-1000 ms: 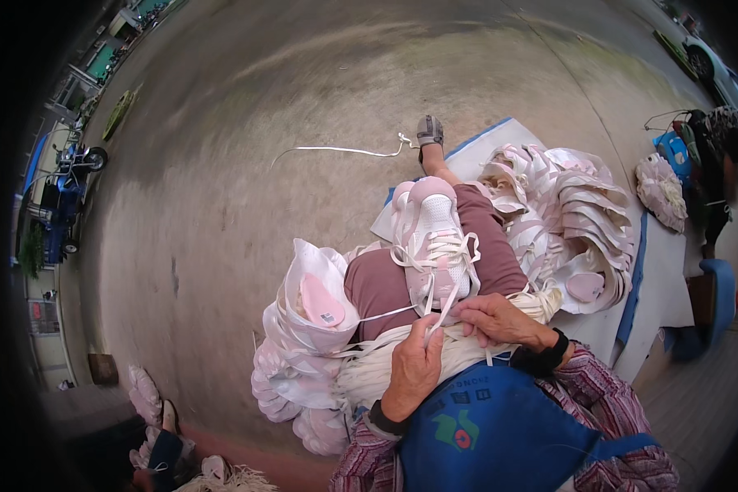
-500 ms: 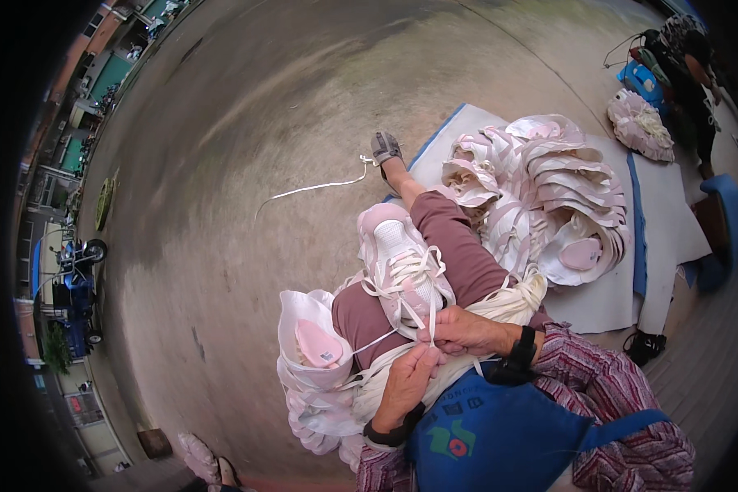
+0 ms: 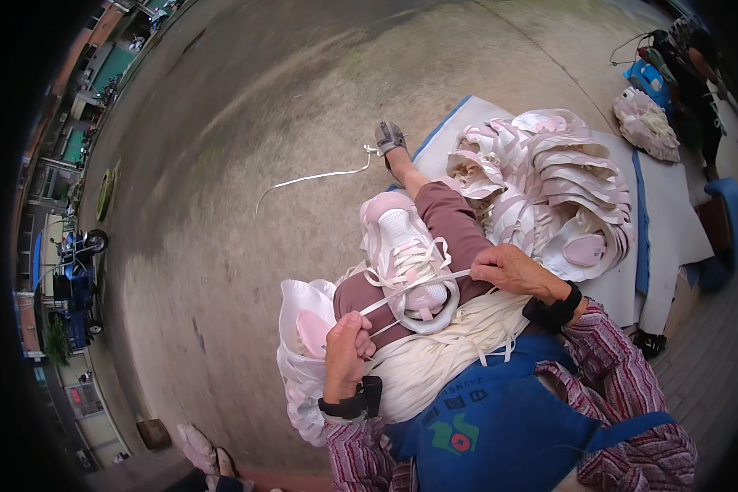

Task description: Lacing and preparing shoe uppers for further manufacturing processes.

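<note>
A white and pale pink shoe upper [image 3: 396,226] lies over my knee, its collar opening toward me and laces threaded in part. A flat white shoelace [image 3: 422,287] stretches taut across the collar between my two hands. My left hand [image 3: 348,348] is closed round one end, left of the shoe. My right hand [image 3: 512,271] pinches the other end, to the right of the shoe and a little farther off. A thick bundle of cream laces [image 3: 435,357] lies across my lap, on a blue apron [image 3: 492,418]. What lies inside my curled left fingers is hidden.
Stacked shoe uppers [image 3: 299,385] stand at my left thigh. A large heap of nested uppers [image 3: 578,176] rests on pale sheets [image 3: 500,107] at the right. A loose lace [image 3: 316,176] trails across the ground from my foot. A blue chair [image 3: 726,217] stands far right.
My hands were together by the shoe's collar and have drawn apart, the left one leftward, the right one right and away. The lace is now pulled straight between them.
</note>
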